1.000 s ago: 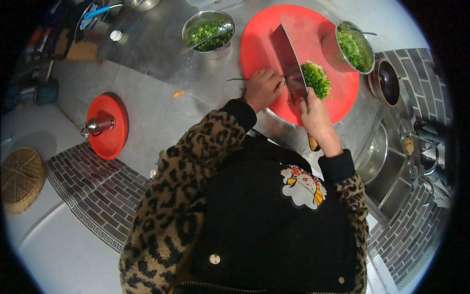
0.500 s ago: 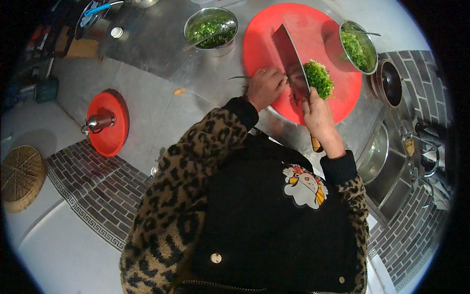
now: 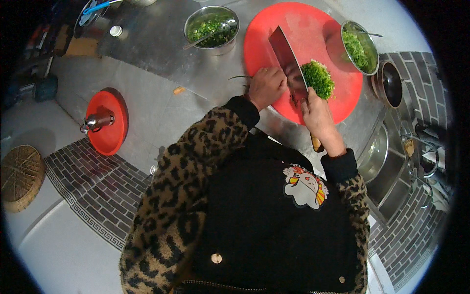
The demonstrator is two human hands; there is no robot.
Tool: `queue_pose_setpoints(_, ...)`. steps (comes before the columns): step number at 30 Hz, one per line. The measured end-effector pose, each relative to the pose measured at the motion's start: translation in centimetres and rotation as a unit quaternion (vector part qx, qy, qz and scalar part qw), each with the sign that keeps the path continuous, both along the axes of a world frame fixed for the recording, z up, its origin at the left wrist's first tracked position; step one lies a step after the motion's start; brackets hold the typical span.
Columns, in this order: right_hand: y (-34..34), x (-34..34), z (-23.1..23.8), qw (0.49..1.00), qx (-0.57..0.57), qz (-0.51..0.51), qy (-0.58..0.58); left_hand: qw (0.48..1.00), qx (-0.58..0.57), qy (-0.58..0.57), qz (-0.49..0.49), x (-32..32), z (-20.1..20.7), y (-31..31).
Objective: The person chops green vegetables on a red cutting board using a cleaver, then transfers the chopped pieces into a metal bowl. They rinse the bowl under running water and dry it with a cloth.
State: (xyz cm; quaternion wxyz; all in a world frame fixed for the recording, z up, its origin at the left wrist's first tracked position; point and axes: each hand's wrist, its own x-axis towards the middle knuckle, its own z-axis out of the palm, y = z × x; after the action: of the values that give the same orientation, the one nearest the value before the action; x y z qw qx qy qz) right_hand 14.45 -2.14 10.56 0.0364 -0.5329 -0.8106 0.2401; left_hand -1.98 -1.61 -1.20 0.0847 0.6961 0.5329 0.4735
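A wide-bladed cleaver [image 3: 291, 63] slants over the round red cutting board [image 3: 264, 34], its wooden handle in the closed fingers of my right hand [image 3: 320, 117]. To the left of the blade, my left hand [image 3: 267, 87] presses down with curled fingers at the board's near left edge. A thin green onion stalk [image 3: 239, 77] pokes out from that hand on its left side; the rest is hidden beneath the fingers. Against the blade's right face lies a heap of finely chopped green onion [image 3: 318, 80].
Steel bowls of chopped greens with spoons stand left [image 3: 212, 48] and right [image 3: 360, 59] of the board. Beyond the right bowl is a dark pot [image 3: 390, 85], near a sink [image 3: 389, 196]. A red basin [image 3: 105, 142] with a metal flask [image 3: 100, 120] sits lower left.
The cleaver has shifted slightly to the left and down, closer to the left hand's fingers. Both hands keep their holds, and the green stalk's end has moved a little.
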Motion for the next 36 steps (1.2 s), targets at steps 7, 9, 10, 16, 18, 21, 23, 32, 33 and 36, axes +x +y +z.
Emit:
queue_pose_setpoints(7, 1.0, -0.6, -1.2, 0.999, 0.013, -0.025, 0.019, 1.0, 0.01, -0.008, 0.001, 0.0, 0.3, 0.0)
queue_pose_setpoints(9, 0.7, 0.0, -1.0, 0.998, 0.0, -0.021, 0.058, 1.0, -0.007, -0.018, -0.006, -0.1, 0.4, 0.0)
queue_pose_setpoints(10, 0.5, 0.3, -0.9, 0.997, -0.003, -0.019, 0.079, 1.0, -0.004, -0.011, -0.001, -0.1, 0.4, -0.1)
queue_pose_setpoints(16, 0.7, -0.3, -1.5, 1.0, -0.011, -0.014, 0.016, 0.999, -0.024, 0.016, -0.015, -0.4, 0.7, 0.0)
queue_pose_setpoints(18, 0.7, -0.5, -1.6, 1.0, -0.019, -0.025, -0.003, 0.999, -0.03, 0.018, -0.04, -0.9, 1.0, -0.2)
queue_pose_setpoints(21, 0.7, -0.7, -1.6, 0.999, -0.013, -0.032, 0.007, 0.998, -0.017, 0.037, -0.038, -1.6, 1.4, -0.8)
queue_pose_setpoints(23, 0.5, -0.6, -1.4, 0.999, -0.008, -0.033, 0.013, 0.999, -0.008, 0.041, -0.032, -1.7, 1.5, -1.2)
queue_pose_setpoints(32, -0.2, -0.2, -0.1, 1.0, -0.009, -0.024, 0.004, 1.0, -0.019, 0.006, -0.012, -1.3, 0.3, -0.9)
queue_pose_setpoints(33, -0.3, -0.4, -0.1, 1.0, -0.014, -0.021, -0.014, 1.0, -0.025, 0.007, -0.014, -1.3, 0.2, -0.9)
queue_pose_setpoints(36, 0.0, -1.3, -0.5, 0.999, -0.021, -0.011, -0.037, 1.0, -0.011, 0.021, -0.004, -1.4, 0.3, -0.9)
